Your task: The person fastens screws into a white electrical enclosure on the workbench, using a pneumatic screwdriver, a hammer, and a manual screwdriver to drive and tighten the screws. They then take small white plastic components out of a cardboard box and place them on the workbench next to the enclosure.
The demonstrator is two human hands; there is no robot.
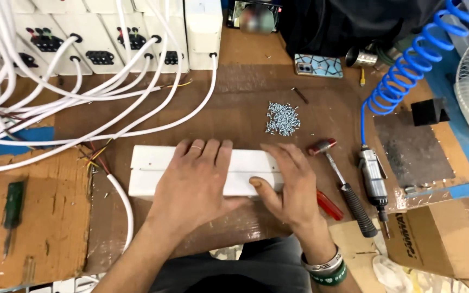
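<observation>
A long white plastic casing (pixel 150 172) lies flat on the brown worktable, with a white cable (pixel 124 199) and coloured wires leaving its left end. My left hand (pixel 194 182) presses flat on its middle, fingers spread, a ring on one finger. My right hand (pixel 289 182) lies palm down on the casing's right end, thumb on its front edge. A pile of small silver screws (pixel 283 119) sits just beyond the casing.
A red-headed hammer (pixel 344 183), a red-handled tool (pixel 329 205) and a pneumatic screwdriver (pixel 374 182) on a blue coiled hose (pixel 403 73) lie to the right. White socket boxes (pixel 90 43) with cables fill the back left. A green screwdriver (pixel 13 205) lies on cardboard at left. A phone (pixel 318 65) lies behind.
</observation>
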